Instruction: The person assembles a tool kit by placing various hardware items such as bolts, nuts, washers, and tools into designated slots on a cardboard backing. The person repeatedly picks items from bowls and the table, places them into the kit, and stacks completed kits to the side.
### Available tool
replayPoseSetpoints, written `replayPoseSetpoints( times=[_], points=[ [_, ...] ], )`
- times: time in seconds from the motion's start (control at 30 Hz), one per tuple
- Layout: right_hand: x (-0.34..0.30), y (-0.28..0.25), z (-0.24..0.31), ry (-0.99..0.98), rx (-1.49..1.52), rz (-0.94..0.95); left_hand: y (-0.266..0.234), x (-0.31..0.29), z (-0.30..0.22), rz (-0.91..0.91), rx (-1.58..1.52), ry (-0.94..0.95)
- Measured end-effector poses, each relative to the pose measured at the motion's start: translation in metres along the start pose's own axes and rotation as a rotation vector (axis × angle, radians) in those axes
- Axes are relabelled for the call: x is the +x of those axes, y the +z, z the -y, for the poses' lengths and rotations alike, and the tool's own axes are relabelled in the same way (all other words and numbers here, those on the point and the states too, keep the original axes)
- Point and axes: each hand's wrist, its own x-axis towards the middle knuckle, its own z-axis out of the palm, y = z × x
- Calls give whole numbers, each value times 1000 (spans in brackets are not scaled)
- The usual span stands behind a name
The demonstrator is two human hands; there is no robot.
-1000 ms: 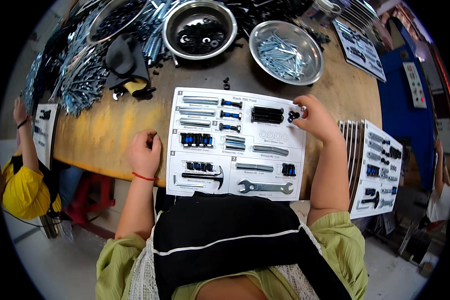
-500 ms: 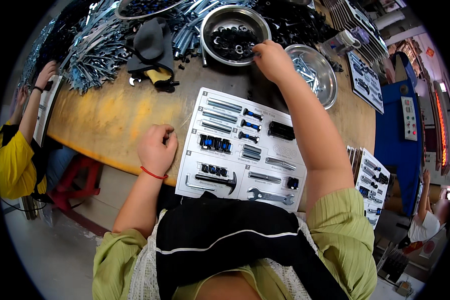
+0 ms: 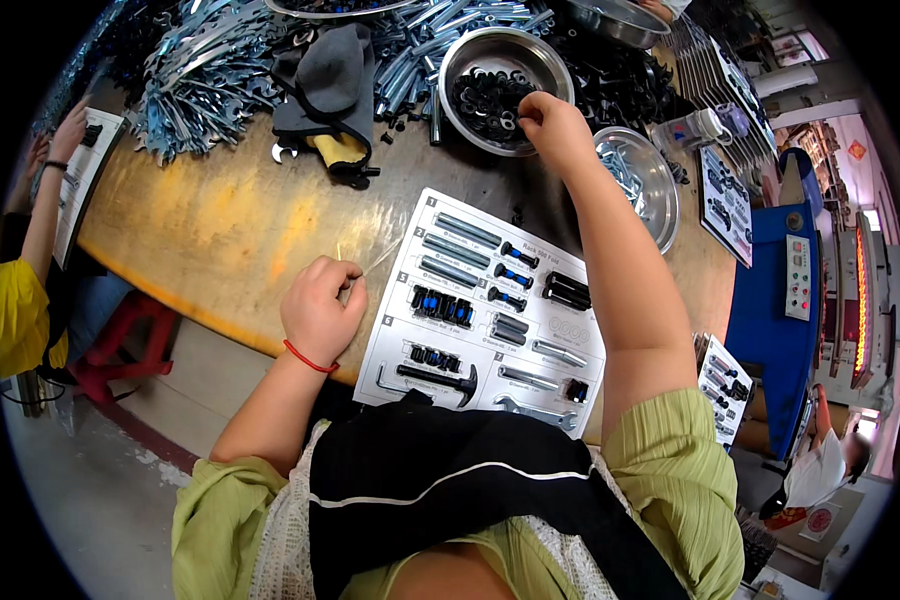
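Note:
My right hand [image 3: 555, 128] is over the right side of a steel bowl [image 3: 562, 68] of dark and silvery washers [image 3: 488, 100]. Its fingers are pinched, and whatever lies between the tips is hidden. My left hand [image 3: 320, 308] rests loosely curled on the table, beside the left edge of a white printed card [image 3: 395, 340], with nothing visible in it. Lying on the card are metal tubes [image 3: 457, 250], black bolts with blue bands [image 3: 442, 307], a hex key [image 3: 400, 385], a black hooked piece [image 3: 435, 378] and an open-end wrench [image 3: 535, 410], partly covered by my apron.
Another steel bowl [image 3: 667, 215] with silvery parts stands right of my forearm. Piled wrenches [image 3: 205, 80], loose tubes [image 3: 410, 60] and a grey cloth item [image 3: 332, 75] lie at the back. A clear cup [image 3: 692, 130] and stacked cards [image 3: 725, 75] are far right. A co-worker's hand [image 3: 70, 130] is far left.
The whole view has shifted, so the bowls appear farther right and the card slightly turned. My right hand remains at the washer bowl, and my left hand stays beside the card.

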Motion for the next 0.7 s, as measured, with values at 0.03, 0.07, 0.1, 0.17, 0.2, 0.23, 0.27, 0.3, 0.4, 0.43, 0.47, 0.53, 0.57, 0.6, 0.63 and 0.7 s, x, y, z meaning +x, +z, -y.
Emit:
replayPoseSetpoints(
  times=[0.03, 0.07, 0.1, 0.17, 0.2, 0.23, 0.27, 0.3, 0.4, 0.43, 0.47, 0.53, 0.57, 0.6, 0.63, 0.7],
  points=[
    [2, 1, 2, -78, -52, -7, -1, 1, 1, 0, -2, 1],
    [4, 3, 5, -156, -104, -15, 0, 2, 3, -2, -5, 3],
    [6, 5, 8, -234, -156, -22, 0, 3, 5, -5, -8, 5],
    [9, 9, 14, -294, -236, 48, 0, 3, 6, -3, -7, -2],
    [10, 11, 18, -324, -276, 83, -1, 2, 4, 2, -2, -11],
    [11, 10, 21, -281, -349, 174, -1, 2, 2, 6, 3, -20],
    [10, 9, 25, -256, -358, 188, 0, 1, 3, -2, -6, -11],
    [8, 8, 27, -231, -366, 202, 1, 0, 3, -11, -15, -3],
    [6, 11, 25, -193, -380, 198, 2, -1, 3, -12, -13, -3],
    [6, 12, 24, -187, -382, 189, 1, -1, 2, -8, -8, -7],
    [6, 12, 27, -186, -393, 188, 1, -1, 3, -6, -4, -8],
    [5, 10, 33, -184, -414, 186, 0, -1, 5, 1, 4, -10],
    [5, 9, 35, -174, -429, 193, 0, -2, 5, -3, 2, -5],
    [5, 8, 36, -164, -444, 201, 0, -2, 5, -6, 0, 1],
    [5, 7, 37, -153, -459, 208, 0, -2, 5, -9, -2, 6],
    [4, 8, 30, -167, -430, 175, 0, -2, 4, -2, 0, 10]
  ],
)
